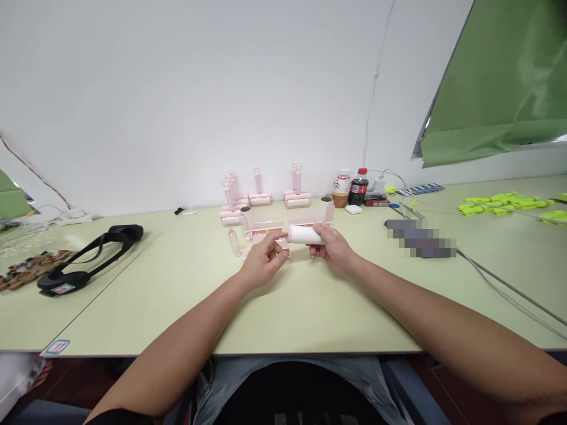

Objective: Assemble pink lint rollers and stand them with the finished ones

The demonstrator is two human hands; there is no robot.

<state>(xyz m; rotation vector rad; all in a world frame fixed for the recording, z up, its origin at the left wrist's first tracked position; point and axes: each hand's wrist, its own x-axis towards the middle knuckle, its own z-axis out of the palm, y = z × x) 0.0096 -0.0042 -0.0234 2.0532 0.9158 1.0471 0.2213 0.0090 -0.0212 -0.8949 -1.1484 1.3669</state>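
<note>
My right hand is closed around a white lint roller, held level just above the table. My left hand is at the roller's left end; its index finger stretches out to that end and its thumb is apart, with nothing gripped. Behind and below the hands lie clear and pink plastic cases, partly hidden by them. Upright white paper rolls with brown cores stand on either side, one at the left and one at the right. A small pink handle stands left of my left hand.
Several pink lint rollers line the wall. Two drink bottles stand beside a white small box. A black headset lies left. Cables and a blurred dark object lie right, with yellow-green pieces farther off.
</note>
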